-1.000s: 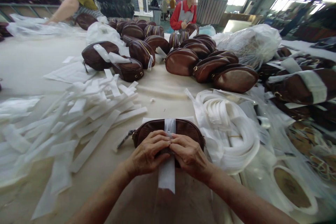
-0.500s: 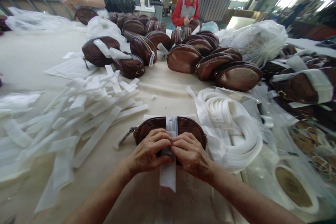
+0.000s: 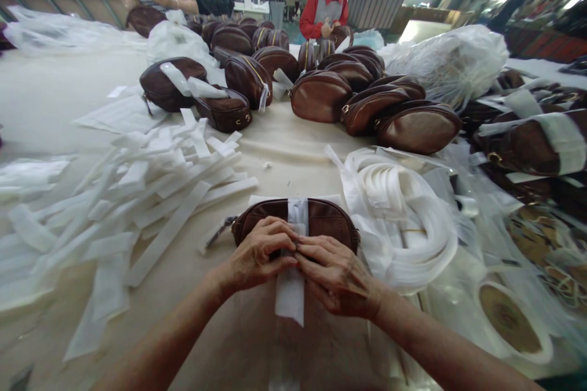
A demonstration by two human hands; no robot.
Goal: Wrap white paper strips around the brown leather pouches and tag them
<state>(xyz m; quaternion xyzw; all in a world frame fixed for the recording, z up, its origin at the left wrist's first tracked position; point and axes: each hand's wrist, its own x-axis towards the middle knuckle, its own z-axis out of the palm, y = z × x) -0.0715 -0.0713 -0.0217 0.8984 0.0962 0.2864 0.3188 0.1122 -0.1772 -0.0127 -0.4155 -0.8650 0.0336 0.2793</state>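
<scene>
**The strip is round my bag's middle, but one end hangs loose**

The brown bag (image 3: 328, 226) is right in front of me, at 12 o'clock, on the table (image 3: 293, 162). My left hand (image 3: 261, 256) and right hand (image 3: 339, 275) are both closed on the white strip (image 3: 289, 299), tips close together at the bag's middle. My right thumb is hidden.

What looks done: the strip goes over the top and down the front. What looks left: its low end hangs toward 6 o'clock, not tucked or stuck down. My fingers hide the spot they pinch, so I can't tell if it is stuck there.

A messy pile of cut strips (image 3: 169, 211) is at 10 o'clock, and a big white roll (image 3: 433, 226) is at 2. Far off at 11, another bag (image 3: 158, 88) has a strip on it.
</scene>
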